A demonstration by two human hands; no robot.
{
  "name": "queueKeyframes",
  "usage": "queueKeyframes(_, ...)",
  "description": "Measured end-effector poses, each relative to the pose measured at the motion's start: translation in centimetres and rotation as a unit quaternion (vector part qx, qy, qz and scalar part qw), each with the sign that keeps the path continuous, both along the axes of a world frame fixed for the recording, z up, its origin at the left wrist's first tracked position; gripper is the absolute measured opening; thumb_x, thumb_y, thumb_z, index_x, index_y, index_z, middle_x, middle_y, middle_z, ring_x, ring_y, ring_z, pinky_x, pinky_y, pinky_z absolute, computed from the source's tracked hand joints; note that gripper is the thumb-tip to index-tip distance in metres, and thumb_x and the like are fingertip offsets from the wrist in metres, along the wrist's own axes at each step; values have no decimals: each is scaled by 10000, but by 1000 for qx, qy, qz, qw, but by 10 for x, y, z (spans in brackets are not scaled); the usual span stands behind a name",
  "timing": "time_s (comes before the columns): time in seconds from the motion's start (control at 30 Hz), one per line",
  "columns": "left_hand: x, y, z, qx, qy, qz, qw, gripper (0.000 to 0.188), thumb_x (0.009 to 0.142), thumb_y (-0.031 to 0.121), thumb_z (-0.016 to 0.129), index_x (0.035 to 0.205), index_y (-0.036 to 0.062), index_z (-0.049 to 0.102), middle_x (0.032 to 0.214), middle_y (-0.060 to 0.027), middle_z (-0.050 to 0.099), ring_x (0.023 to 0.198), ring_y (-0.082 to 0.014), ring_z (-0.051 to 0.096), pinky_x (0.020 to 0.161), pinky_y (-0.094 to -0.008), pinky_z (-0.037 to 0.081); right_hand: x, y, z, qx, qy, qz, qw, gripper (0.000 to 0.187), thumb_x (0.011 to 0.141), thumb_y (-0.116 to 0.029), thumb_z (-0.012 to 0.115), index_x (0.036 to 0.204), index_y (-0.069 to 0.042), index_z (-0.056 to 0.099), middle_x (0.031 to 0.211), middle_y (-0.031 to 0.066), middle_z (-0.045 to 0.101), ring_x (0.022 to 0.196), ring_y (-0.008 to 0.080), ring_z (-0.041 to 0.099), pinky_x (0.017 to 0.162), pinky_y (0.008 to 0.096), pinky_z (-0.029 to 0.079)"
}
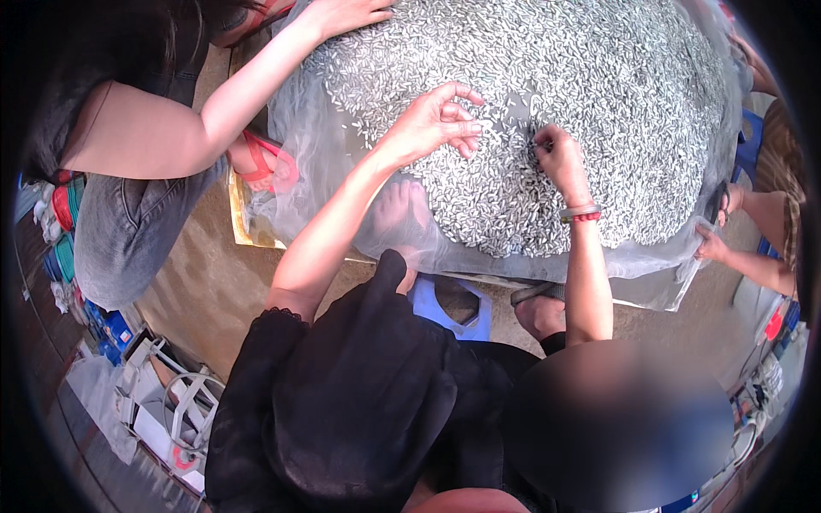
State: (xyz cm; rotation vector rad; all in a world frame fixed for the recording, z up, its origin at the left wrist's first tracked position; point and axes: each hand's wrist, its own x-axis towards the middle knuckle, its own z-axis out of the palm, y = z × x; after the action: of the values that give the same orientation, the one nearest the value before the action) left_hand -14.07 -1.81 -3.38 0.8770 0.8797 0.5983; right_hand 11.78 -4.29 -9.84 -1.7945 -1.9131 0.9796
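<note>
A broad heap of black-and-white striped sunflower seeds (633, 128) lies spread over a translucent plastic sheet (316, 197). My left hand (438, 126) hovers over the left middle of the heap, its index finger curved apart from the thumb, and I make out nothing held in it. To its right, my right hand (561, 161) rests against the seeds with the fingers bent down and pinched together; whatever is in the pinch is hidden. A red beaded bracelet (581, 215) and a pale bangle circle my right wrist. Between the hands the seeds lie thinner, and darker patches show through.
At the upper left, another person's hand (346, 13) reaches onto the heap. At the right, another hand (710, 244) touches the sheet's edge. A blue plastic stool (475, 321) stands below the sheet, near bare feet. Boxes and white frames (167, 393) clutter the lower left.
</note>
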Motion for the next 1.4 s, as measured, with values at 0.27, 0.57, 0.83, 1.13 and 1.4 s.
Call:
queueKeyframes(0.27, 3, -15, -21, 20, 143, -13, 989, 187, 854, 83, 499, 1000, 7, 587, 726, -33, 577, 615, -79, 547, 548, -210, 457, -32, 27, 8, 82, -327, -68, 939, 273, 759, -368, 659, 931, -156, 668, 1020, 34, 521, 1024, 258, 438, 816, 476, 371)
queueKeyframes(0.57, 8, -20, -16, -166, -171, 138, 961, 156, 797, 153, 416, 784, 12, 482, 680, -53, 449, 635, -158, 492, 476, -236, 370, -14, 18, -12, 134, -292, -89, 943, 141, 745, -223, 635, 830, -113, 660, 966, 37, 513, 991, 250, 436, 794, 458, 351)
queueKeyframes(0.83, 26, -14, -20, -247, -350, 57, 902, 300, 861, 236, 436, 607, 127, 320, 607, 5, 316, 525, -65, 328, 382, -169, 254, 7, -7, 13, 91, 40, -252, 962, 216, 827, -84, 574, 1034, -36, 608, 683, 81, 607, 585, 163, 558, 595, 296, 458)
queueKeyframes(1.13, 60, -32, -53, -439, -370, 138, 807, 515, 905, 422, 454, 1135, -35, 509, 1008, -247, 589, 973, -331, 593, 861, -421, 496, -43, -25, 67, 130, 71, -71, 986, 234, 820, -59, 571, 1049, -33, 605, 825, 134, 564, 794, 289, 562, 732, 361, 454)
queueKeyframes(1.4, 55, 145, 25, -323, -562, 98, 755, 389, 900, 285, 411, 1050, -72, 441, 986, -187, 531, 891, -324, 560, 792, -398, 521, 9, -14, 90, 158, 67, -221, 960, 301, 937, -206, 461, 1195, -86, 559, 1106, 130, 502, 1035, 238, 484, 915, 338, 374)
